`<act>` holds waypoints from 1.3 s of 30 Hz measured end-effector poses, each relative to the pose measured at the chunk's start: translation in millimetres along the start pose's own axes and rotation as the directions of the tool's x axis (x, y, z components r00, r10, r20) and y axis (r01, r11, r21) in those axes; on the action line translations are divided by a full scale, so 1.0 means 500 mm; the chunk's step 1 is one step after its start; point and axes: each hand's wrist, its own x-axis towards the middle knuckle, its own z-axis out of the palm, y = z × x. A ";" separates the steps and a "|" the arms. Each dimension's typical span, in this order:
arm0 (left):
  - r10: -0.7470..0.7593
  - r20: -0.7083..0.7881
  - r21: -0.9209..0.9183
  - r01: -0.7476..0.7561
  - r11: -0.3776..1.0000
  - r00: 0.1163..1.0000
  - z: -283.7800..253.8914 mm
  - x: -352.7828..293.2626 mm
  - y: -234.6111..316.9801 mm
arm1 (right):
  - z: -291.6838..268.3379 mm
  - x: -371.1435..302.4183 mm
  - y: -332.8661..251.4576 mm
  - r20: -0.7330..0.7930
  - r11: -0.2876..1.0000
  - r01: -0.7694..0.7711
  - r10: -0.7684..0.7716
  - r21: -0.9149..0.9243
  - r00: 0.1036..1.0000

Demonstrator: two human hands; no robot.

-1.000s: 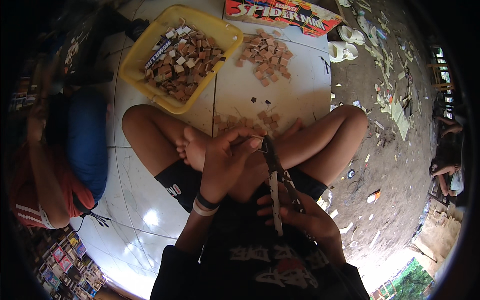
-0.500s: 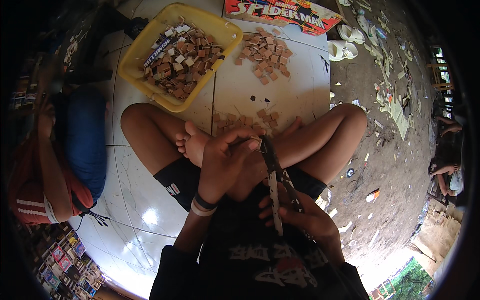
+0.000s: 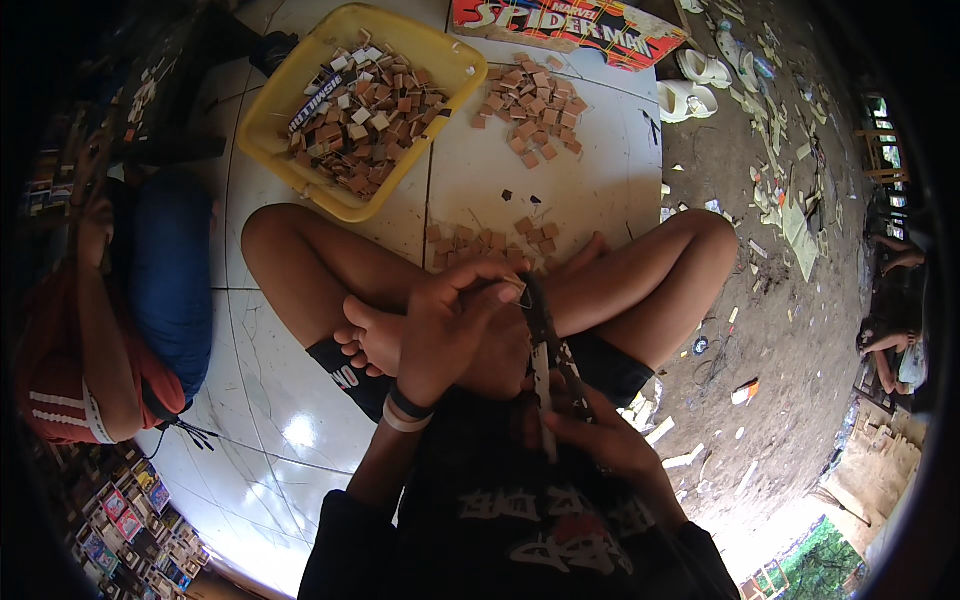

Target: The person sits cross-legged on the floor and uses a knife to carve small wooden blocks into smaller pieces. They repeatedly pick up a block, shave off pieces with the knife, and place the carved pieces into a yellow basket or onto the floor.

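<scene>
on my side of the yellow basin (image 3: pixel 272 125), my left hand (image 3: pixel 447 312) pinches a small piece (image 3: pixel 515 287) beside the cutter (image 3: pixel 537 318), my right hand (image 3: pixel 603 432) grips the handles — a loose pinch could get me nipped.

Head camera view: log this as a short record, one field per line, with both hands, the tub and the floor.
left hand: pinching a small flat piece by the far end of a long tool
right hand: around the tool's handles
yellow tub: ahead, leftward; many small brown and whitish pieces inside
tiled floor: brown pile right of the tub; smaller brown group nearer the hands
</scene>
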 end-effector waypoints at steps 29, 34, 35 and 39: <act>-0.028 0.097 0.957 -0.085 0.278 0.995 -0.011 0.134 -0.192 | -0.038 0.007 0.029 -0.338 0.973 0.132 -0.191 -0.188 0.922; 0.028 0.045 0.727 -0.052 0.685 0.999 -0.035 0.125 -0.174 | -0.046 0.002 0.034 -0.318 0.968 0.152 -0.212 -0.201 0.924; 0.047 0.029 0.624 -0.054 0.780 0.999 -0.037 0.126 -0.162 | -0.046 0.005 0.036 -0.318 0.969 0.163 -0.216 -0.185 0.923; -0.114 -0.065 0.212 0.125 0.969 0.991 -0.030 0.121 -0.107 | -0.046 0.020 0.038 -0.294 0.966 0.179 -0.229 -0.185 0.928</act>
